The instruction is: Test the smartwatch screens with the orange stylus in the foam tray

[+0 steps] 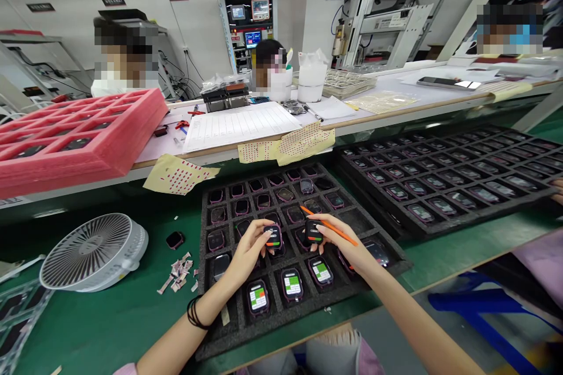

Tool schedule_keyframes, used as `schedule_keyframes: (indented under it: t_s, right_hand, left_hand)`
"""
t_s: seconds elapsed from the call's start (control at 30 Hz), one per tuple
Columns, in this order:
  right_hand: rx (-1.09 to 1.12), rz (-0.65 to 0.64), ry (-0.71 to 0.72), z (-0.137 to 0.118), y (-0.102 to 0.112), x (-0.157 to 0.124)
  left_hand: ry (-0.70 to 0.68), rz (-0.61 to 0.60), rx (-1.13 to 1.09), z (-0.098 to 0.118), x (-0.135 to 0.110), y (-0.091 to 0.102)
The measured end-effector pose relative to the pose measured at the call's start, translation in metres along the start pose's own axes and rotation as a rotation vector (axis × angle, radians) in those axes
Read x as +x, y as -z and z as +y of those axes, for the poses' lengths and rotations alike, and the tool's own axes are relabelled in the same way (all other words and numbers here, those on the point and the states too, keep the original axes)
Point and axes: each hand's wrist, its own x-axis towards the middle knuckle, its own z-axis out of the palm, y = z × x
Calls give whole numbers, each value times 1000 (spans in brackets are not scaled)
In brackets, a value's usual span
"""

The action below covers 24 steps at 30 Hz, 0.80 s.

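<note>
My left hand (255,241) is closed on a smartwatch body (273,237) whose lit screen has an orange and green band. In my right hand (336,237) is a second smartwatch body (313,232), its screen lit in a similar way. An orange stick-like tool (329,225) also lies across the right fingers. Both hands are above a black foam tray (281,322) with square compartments holding several watch bodies. Along the near row, a few watches (292,284) have lit white and green screens; most others are dark.
More filled black trays (382,211) stand at the right. A white round fan (94,252), a loose watch (175,239) and small scraps (178,272) lie left on the green table. A pink foam tray (83,135) and paper sheet (240,126) occupy the shelf. People are beyond it.
</note>
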Motion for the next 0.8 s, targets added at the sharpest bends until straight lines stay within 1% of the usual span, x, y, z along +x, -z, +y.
schedule_keyframes:
  t_s: [0.27, 0.57, 0.8]
  right_hand:
    - [1, -18, 2, -3, 0, -1]
    - [-52, -135, 15, -1, 0, -1]
    - [-68, -141, 23, -5, -2, -2]
  left_hand:
    - [-3, 8, -8, 1, 0, -1]
    - [-49, 21, 20, -2, 0, -2]
    - [-56, 13, 64, 0, -1, -2]
